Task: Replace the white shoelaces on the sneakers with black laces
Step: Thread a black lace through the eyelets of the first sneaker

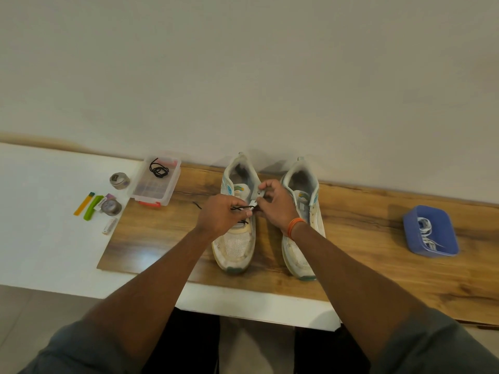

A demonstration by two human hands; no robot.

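Two white sneakers stand side by side, toes toward the person, on a wooden board (364, 233); both hands work over the left sneaker (235, 238); the left hand (220, 217) pinches a black lace (240, 208) with curled fingers, its loose tip trailing on the board; the right hand (275, 205) grips the eyelet flap at the sneaker's side, fingers bent; the right sneaker (303, 238) stands just beside; another black lace (159, 168) lies coiled on a clear plastic box (155, 182); white laces (428, 234) sit in a blue tray (442, 249), well apart.
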